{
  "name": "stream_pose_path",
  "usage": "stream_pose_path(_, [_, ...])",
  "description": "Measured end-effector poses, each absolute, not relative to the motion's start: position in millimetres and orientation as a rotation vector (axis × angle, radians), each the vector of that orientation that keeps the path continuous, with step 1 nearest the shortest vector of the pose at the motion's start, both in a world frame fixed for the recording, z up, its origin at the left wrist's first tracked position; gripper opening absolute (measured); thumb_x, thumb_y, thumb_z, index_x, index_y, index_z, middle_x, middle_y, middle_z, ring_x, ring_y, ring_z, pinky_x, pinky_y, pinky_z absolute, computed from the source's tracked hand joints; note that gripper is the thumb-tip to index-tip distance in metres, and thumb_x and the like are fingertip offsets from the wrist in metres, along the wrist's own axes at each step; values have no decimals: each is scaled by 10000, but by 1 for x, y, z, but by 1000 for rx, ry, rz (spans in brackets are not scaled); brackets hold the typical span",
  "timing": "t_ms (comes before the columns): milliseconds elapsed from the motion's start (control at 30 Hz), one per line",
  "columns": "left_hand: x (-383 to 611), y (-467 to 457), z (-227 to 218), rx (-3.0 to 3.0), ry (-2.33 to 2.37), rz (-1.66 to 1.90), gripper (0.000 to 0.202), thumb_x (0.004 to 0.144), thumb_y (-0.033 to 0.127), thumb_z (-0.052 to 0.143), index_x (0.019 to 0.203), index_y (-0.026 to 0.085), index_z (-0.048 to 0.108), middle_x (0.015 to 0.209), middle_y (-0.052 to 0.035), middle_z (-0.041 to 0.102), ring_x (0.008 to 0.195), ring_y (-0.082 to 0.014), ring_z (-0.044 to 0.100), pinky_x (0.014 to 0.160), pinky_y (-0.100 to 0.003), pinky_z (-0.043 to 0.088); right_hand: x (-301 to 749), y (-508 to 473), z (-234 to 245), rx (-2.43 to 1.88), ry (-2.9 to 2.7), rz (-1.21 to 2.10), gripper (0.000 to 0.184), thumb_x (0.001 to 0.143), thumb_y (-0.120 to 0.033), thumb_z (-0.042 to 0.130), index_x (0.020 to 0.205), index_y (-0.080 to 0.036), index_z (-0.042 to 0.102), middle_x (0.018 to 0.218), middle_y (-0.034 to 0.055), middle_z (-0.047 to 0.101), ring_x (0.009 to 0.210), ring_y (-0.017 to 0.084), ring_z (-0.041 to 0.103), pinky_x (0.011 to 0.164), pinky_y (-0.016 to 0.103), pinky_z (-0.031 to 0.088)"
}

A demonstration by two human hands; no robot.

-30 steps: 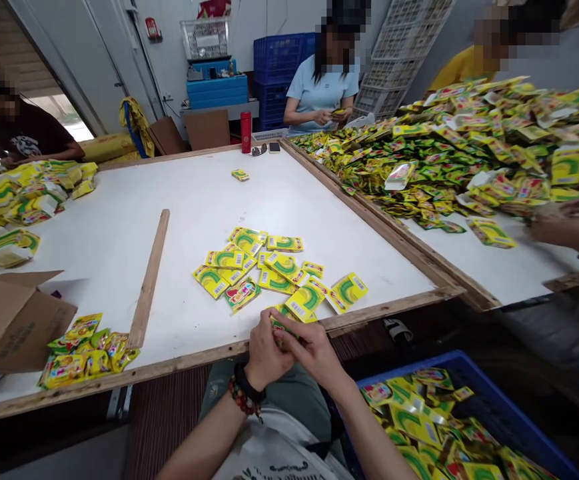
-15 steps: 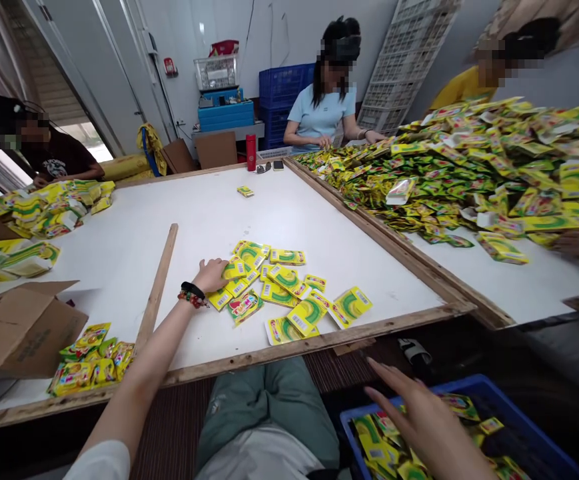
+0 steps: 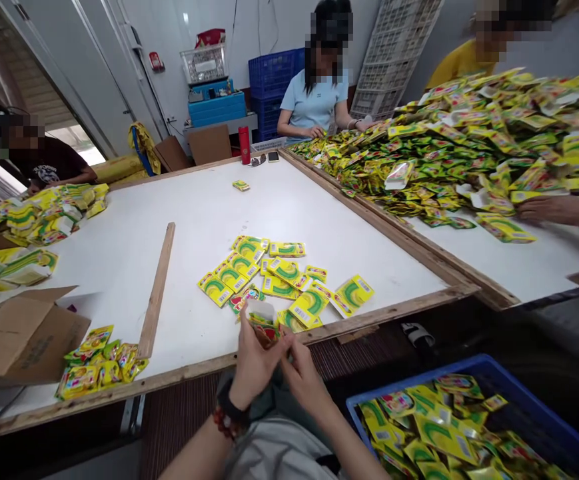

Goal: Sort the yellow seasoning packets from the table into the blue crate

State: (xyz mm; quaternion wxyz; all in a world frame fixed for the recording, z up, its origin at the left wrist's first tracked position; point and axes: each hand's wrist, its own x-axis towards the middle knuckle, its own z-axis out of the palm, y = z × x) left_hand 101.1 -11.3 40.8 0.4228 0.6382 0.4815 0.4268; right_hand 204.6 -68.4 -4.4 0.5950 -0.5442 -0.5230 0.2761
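My left hand and my right hand meet at the near edge of the white table. Together they pinch one small yellow-and-green packet, held upright with its open white top showing. Just beyond the hands lies a loose spread of the same flat packets on the table. A blue crate full of these packets stands low at my right side.
A wooden strip lies on the table to the left, with a small packet heap and a cardboard box beside it. A huge packet pile covers the right table, where other people's hands work. Three other people sit around.
My left hand has come back from the packet spread with one packet, and my right hand has risen from the blue crate to join it at the table edge.
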Motion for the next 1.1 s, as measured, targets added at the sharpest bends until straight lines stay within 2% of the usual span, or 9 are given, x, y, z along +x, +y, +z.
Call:
stream_pose_path(200, [120,-32,3,1719,1280,1166,682,781,332,675,1326,188,292,1234,-160,553,1129,-270,586,944,-434,485,212,-78,-1,-1040,-675,1111,374,781,-392,604,1127,-295,704,1233,28,677,1190,299,578,1033,480,431])
stream_pose_path(300, [121,-32,-16,1972,1086,1347,563,776,296,653,1231,206,334,1247,-167,545,1153,-281,586,924,-449,506,214,-68,18,-1043,-456,1200,275,748,-408,671,944,-236,756,1053,50,742,1051,282,639,966,429,473])
stream_pose_path(433, [119,-26,-26,2209,862,1431,490,766,223,622,1171,238,348,1266,-145,544,1141,-263,601,864,-413,548,217,-59,33,-1003,-378,1260,231,614,-260,763,842,-229,759,846,3,752,806,203,669,759,285,523])
stream_pose_path(567, [117,-22,-16,2334,768,1252,599,732,227,605,1245,220,297,1377,-182,462,1230,-284,546,878,-420,552,229,-64,34,-1073,-565,1289,171,634,-309,779,782,-223,786,802,11,764,782,223,687,762,326,539])
stream_pose_path(667, [116,-22,-8,2330,879,1097,679,732,306,605,1296,163,254,1318,-222,499,1147,-312,603,796,-424,572,234,-70,34,-1175,-791,1195,232,728,-402,728,873,-234,796,918,43,776,927,282,698,895,432,521])
stream_pose_path(733, [116,-23,-6,2331,979,941,567,747,354,595,1216,161,341,1097,-166,623,922,-304,689,656,-398,574,234,-73,34,-1247,-957,1030,290,767,-402,701,1005,-253,771,1037,59,756,990,290,691,959,460,492])
stream_pose_path(833, [116,-22,-5,2311,1071,804,391,749,362,569,1060,190,408,818,-67,647,680,-277,690,524,-353,525,229,-73,34,-1334,-1115,821,306,800,-349,674,1087,-262,736,1098,75,728,944,280,712,929,440,524])
stream_pose_path(933, [117,-21,-4,2292,1095,820,446,728,372,568,1090,188,383,860,-85,661,730,-293,692,563,-367,528,228,-66,34,-1388,-1067,799,284,835,-350,638,1083,-253,736,1090,69,724,920,272,722,883,421,555])
stream_pose_path(1100, [119,-21,1,2252,1176,777,519,710,394,582,1131,180,366,927,-108,666,785,-306,693,596,-379,527,235,-57,39,-1322,-963,991,308,810,-422,663,1035,-232,754,1064,55,739,1002,293,696,951,466,519])
